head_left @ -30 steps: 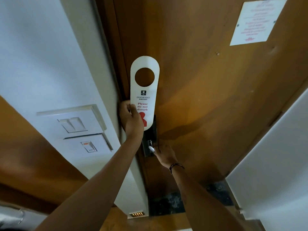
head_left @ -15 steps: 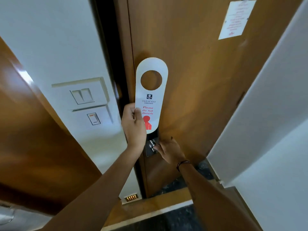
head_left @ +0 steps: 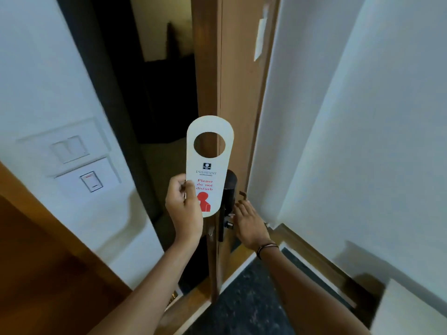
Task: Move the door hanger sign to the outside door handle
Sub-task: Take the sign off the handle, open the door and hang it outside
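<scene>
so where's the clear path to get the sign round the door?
Free: the dark gap between frame and door edge, open above the left hand. Crowded: door edge by the lock, where the sign and right hand bunch up. Outside handle isn't visible.

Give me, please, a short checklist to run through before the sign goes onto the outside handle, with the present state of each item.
1. Sign held firmly: ok. The left hand pinches the door hanger sign at its lower left edge.
2. Sign's hole free: ok. Nothing passes through it.
3. Door open enough to reach round: ok. The door stands ajar, its edge facing the camera.
4. Door steadied: ok. The right hand is at the inside handle.
5. Outside handle located: cannot tell. It is hidden behind the sign and the door edge.
6. Sign hung outside: not ok. It is in the hand.
</scene>
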